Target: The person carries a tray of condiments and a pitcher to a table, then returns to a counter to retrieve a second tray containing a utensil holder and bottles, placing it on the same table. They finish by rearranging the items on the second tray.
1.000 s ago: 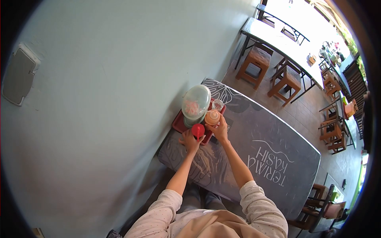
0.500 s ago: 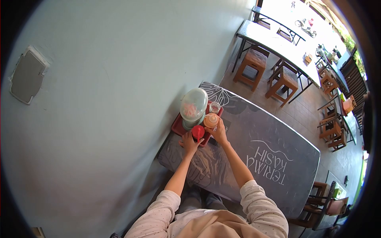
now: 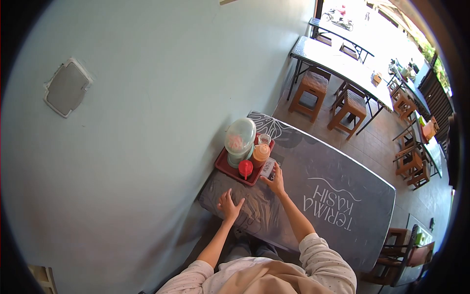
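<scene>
A dark red tray (image 3: 227, 169) stands on the dark printed table (image 3: 293, 206) against the wall. On it are a pale green container with a clear domed lid (image 3: 241, 134), a red-lidded pot (image 3: 246, 168), an orange sauce bottle (image 3: 261, 153) and a small glass jar (image 3: 264, 139). My left hand (image 3: 229, 206) hovers over the table in front of the tray, fingers spread and empty. Beside the tray's right side, my right hand (image 3: 275, 180) has its fingers apart around the edge of a small card with a printed code (image 3: 268, 167); whether it touches the card is unclear.
Lettering marks the tabletop's right part. The wall (image 3: 147, 122) borders the table on the left. Brown stools (image 3: 311, 93) and a white-topped table (image 3: 338, 61) stand beyond. Chairs (image 3: 394, 250) are at the lower right.
My left hand has let go of the red-lidded pot and drawn back toward me. My right hand has left the orange bottle and moved down and right to the card. The view has shifted slightly.
</scene>
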Motion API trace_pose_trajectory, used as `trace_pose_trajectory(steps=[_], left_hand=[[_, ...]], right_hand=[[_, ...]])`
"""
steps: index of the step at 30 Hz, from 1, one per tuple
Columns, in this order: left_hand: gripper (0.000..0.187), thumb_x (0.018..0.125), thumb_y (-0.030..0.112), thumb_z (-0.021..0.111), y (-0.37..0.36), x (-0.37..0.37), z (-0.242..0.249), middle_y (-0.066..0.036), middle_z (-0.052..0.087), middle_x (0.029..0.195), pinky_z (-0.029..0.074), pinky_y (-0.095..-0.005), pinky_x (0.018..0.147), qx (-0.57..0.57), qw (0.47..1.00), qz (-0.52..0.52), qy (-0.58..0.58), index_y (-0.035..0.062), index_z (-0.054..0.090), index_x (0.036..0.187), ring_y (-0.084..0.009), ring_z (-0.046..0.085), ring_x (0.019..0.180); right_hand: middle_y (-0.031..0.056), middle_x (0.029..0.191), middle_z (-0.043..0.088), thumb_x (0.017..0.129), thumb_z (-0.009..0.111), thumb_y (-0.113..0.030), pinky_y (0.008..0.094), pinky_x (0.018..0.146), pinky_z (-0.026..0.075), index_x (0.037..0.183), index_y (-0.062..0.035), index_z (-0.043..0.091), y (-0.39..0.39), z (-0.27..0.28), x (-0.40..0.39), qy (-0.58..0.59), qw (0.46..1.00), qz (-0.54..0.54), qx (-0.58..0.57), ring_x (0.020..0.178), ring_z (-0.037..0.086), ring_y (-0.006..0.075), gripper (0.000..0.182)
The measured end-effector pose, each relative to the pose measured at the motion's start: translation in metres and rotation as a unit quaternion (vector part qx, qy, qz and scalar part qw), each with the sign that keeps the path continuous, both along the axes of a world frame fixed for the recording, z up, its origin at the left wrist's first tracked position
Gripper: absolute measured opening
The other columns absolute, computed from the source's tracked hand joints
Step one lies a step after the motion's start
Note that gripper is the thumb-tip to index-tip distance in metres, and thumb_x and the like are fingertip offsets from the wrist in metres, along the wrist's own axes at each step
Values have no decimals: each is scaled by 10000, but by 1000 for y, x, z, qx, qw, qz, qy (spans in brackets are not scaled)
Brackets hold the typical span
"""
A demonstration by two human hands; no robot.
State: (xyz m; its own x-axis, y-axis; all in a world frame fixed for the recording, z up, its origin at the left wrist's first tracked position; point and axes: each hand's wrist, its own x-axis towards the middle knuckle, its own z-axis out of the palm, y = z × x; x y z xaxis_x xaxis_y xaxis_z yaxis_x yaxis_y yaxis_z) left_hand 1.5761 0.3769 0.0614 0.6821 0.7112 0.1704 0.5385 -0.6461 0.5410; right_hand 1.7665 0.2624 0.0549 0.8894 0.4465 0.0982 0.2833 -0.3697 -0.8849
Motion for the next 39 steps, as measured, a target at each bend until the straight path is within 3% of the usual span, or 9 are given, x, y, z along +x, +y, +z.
trace_pose_trajectory(steps=[7, 10, 12, 13, 17, 20, 23, 29, 39], left_hand=[[682, 644, 494, 599, -12, -20, 1, -84, 404, 1098, 297, -507, 766, -25, 999, -18, 42, 144, 360, 1178, -268, 360, 1062], [666, 642, 480, 605, -16, -21, 6, -69, 406, 1081, 304, -479, 751, -1, 999, -19, 42, 147, 372, 1170, -248, 369, 1043], [652, 641, 467, 610, -18, -23, 9, -55, 408, 1066, 309, -455, 735, 19, 999, -16, 40, 147, 383, 1162, -228, 379, 1024], [649, 645, 466, 608, -19, -25, 10, -59, 405, 1068, 309, -456, 738, 15, 999, -16, 42, 147, 383, 1163, -231, 378, 1023], [640, 654, 458, 607, -18, -39, 8, -67, 395, 1077, 298, -465, 753, -1, 999, -11, 41, 146, 380, 1165, -245, 368, 1030], [638, 657, 448, 609, -15, -53, 4, -73, 387, 1084, 282, -472, 764, -11, 999, -1, 51, 143, 375, 1166, -253, 356, 1037], [637, 659, 439, 612, -12, -64, -2, -77, 383, 1087, 268, -477, 776, -24, 997, 16, 66, 139, 371, 1166, -256, 345, 1046], [632, 668, 429, 608, -11, -70, -5, -102, 385, 1118, 268, -509, 797, -54, 995, 22, 76, 133, 367, 1171, -284, 326, 1087], [590, 687, 436, 581, -20, -63, 1, -79, 385, 1083, 270, -486, 777, -36, 998, 23, 55, 138, 382, 1155, -255, 337, 1053]], right_hand=[[188, 1153, 376, 572, 743, -310, 370, 845, 386, 1276, -50, 214, 23, 19, 30, 13, 1000, -15, 17, 1029, 441, 305, 918], [163, 1098, 451, 568, 742, -292, 357, 809, 408, 1240, -55, 273, 45, 27, 39, -36, 999, -11, 24, 988, 476, 280, 852], [152, 1059, 502, 570, 737, -274, 354, 810, 409, 1185, -53, 328, 57, 43, 40, -21, 993, 32, 111, 987, 495, 280, 771], [146, 1026, 531, 575, 731, -229, 350, 819, 404, 1133, -52, 365, 61, 50, 39, -18, 994, 23, 110, 978, 509, 276, 690], [140, 1025, 521, 565, 725, -151, 347, 823, 396, 1116, -46, 382, 60, 59, 39, -47, 993, 77, 78, 975, 503, 272, 657], [129, 1022, 509, 550, 721, -132, 337, 838, 382, 1098, -50, 401, 61, 61, 35, -115, 988, 83, 67, 979, 489, 266, 640], [125, 1041, 494, 575, 695, -127, 356, 845, 366, 1066, -44, 441, 60, 66, 33, -106, 988, 91, 67, 1000, 453, 294, 558], [132, 1110, 459, 549, 710, -97, 331, 895, 345, 1190, -44, 319, 52, 57, 37, -113, 982, 137, 55, 1052, 442, 275, 752], [152, 1131, 449, 572, 685, -81, 346, 885, 357, 1172, -52, 369, 45, 50, 37, -71, 982, 159, 72, 1070, 423, 296, 678]])
